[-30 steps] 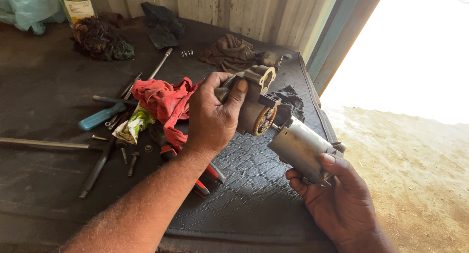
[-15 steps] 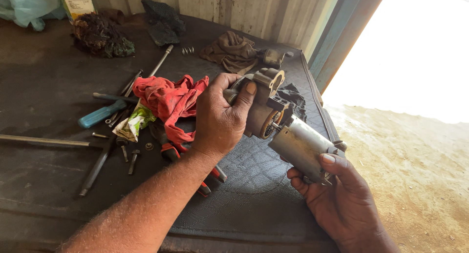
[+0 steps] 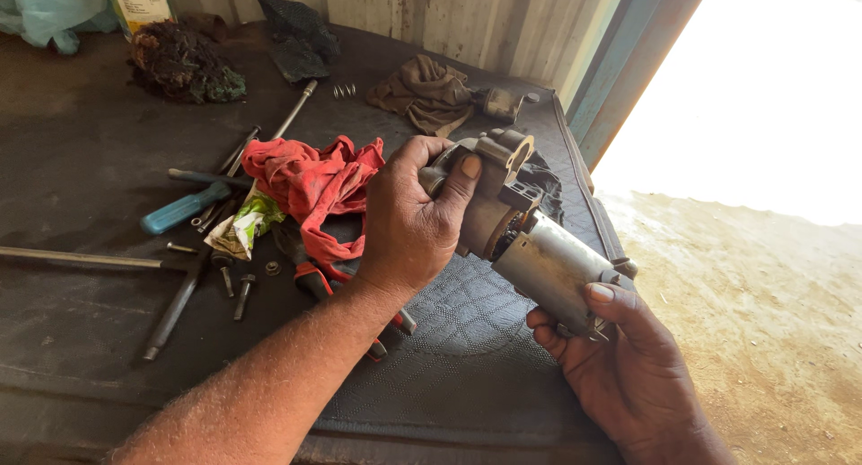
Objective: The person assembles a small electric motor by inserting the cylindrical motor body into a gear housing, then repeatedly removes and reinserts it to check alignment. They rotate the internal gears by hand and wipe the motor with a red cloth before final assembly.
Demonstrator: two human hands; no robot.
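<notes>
I hold a starter motor above the right end of a dark workbench point(image 3: 81, 160). My left hand point(image 3: 413, 218) grips its brownish cast front housing point(image 3: 489, 191), thumb on top. My right hand point(image 3: 620, 357) cups the rear end of its grey cylindrical body point(image 3: 548, 263) from below. A narrow gap between housing and body shows dark internal parts. The motor lies tilted, the housing up and away from me.
A red rag point(image 3: 310, 187), a blue-handled screwdriver point(image 3: 184, 209), red-handled pliers point(image 3: 314, 281), long metal bars, bolts and a crumpled wrapper point(image 3: 242, 227) lie left of my hands. Dark rags and a brown cloth point(image 3: 426, 92) sit near the corrugated wall. The bench edge and sandy ground point(image 3: 772, 321) are at right.
The housing has closed in toward the cylindrical body, and the gap between them is narrower. My left hand shifted slightly right with it. My right hand stays put.
</notes>
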